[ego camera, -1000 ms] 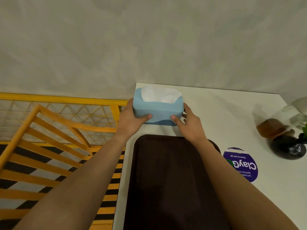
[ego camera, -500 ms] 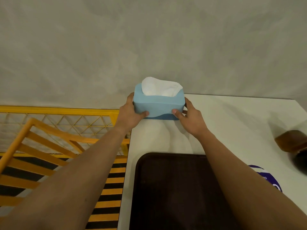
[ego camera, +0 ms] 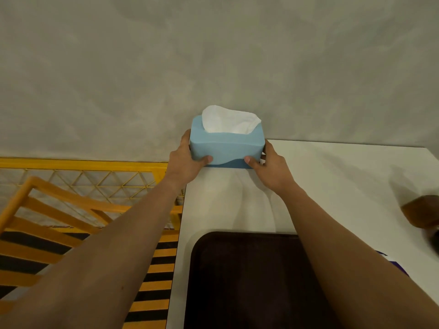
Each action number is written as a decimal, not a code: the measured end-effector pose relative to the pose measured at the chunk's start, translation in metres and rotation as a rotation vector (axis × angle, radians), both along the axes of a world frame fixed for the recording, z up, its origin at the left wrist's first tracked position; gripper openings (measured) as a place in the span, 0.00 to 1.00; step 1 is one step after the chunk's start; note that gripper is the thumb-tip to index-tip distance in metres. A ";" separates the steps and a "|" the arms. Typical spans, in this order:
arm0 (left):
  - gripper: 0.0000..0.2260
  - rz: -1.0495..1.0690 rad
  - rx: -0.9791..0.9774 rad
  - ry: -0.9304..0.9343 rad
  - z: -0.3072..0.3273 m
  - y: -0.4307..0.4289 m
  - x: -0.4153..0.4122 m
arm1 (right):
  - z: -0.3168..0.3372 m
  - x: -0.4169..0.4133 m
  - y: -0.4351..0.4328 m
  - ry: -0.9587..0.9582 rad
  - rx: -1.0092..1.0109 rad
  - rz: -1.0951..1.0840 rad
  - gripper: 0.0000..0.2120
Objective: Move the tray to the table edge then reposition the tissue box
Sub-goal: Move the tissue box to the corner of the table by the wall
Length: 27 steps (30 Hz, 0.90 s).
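With the tray [ego camera: 249,281] lying at the near edge of the table [ego camera: 332,176], the tissue box [ego camera: 226,148] is being repositioned at its far left corner, clasped between left hand [ego camera: 186,166] and right hand [ego camera: 270,168], release being judged next.

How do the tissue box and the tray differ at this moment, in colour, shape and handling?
The tissue box is light blue; the tray is dark brown. The tissue box is a tall block with white tissue sticking out of its top; the tray is flat and low. The left hand and right hand grip the tissue box at the far corner by the wall; neither hand touches the tray, which lies nearer. Both are on the white table.
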<state>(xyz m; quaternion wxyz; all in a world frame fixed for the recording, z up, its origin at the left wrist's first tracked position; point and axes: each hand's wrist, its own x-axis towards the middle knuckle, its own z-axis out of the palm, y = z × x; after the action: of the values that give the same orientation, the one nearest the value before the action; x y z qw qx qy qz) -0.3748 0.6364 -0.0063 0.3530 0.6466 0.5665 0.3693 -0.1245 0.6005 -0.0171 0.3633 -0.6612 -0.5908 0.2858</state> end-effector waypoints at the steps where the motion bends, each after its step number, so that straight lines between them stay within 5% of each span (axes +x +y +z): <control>1: 0.41 -0.001 -0.004 0.004 0.000 0.001 0.000 | -0.001 0.001 0.001 -0.007 -0.001 -0.001 0.36; 27: 0.31 0.053 -0.105 0.066 0.001 0.007 0.007 | 0.005 0.000 0.007 -0.079 -0.065 0.012 0.34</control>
<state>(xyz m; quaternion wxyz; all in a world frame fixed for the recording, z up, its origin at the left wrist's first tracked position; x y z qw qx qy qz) -0.3681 0.6437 -0.0055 0.3576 0.6239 0.6132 0.3268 -0.1249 0.6079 -0.0119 0.3164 -0.6798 -0.5991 0.2807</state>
